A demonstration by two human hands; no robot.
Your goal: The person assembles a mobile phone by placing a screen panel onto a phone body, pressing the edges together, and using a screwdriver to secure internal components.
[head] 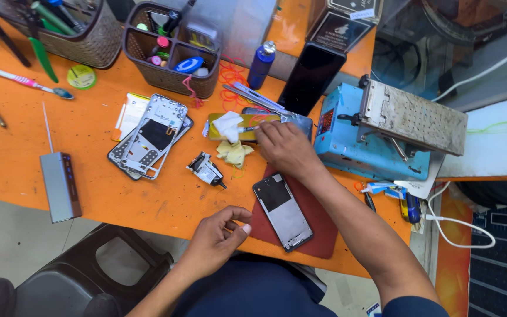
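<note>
Orange laminate covers the table, and from my remote seat I see both hands at work over it. My right hand reaches forward, its grip closed lightly on a white wad of tissue that rests on a yellowish flat part; a crumpled yellow cloth lies just below. My left hand hovers at the near edge of the table, thumb and fingers pinched together; I cannot tell whether anything small sits between them. Between the two hands a stripped phone frame lies face up on a dark red mat, tilted slightly, touched by neither hand. To the left, a stack of silver phone back frames lies beside a small loose component. A grey box with an antenna sits near the left edge. Two woven baskets of tools stand at the back, a blue bottle beside them. A blue heating machine with a metal plate stands at the right.
</note>
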